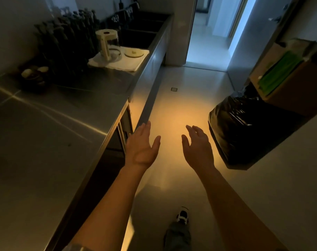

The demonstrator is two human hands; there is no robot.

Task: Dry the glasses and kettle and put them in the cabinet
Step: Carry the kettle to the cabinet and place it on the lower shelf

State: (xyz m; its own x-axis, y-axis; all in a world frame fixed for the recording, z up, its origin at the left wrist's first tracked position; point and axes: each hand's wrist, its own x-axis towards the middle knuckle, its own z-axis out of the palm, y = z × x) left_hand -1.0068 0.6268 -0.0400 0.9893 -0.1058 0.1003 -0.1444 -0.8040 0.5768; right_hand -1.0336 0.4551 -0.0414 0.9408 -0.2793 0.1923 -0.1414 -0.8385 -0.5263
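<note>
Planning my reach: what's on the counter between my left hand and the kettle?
Head view: bare steel counter between left hand and kettle.

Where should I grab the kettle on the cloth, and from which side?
Probably by the kettle's cream handle, the upright bar facing the near end of the counter. Come in from that near side with either hand, left hand or right hand; both are open. The body looks like glass, and its lid lies separately on the cloth.
</note>
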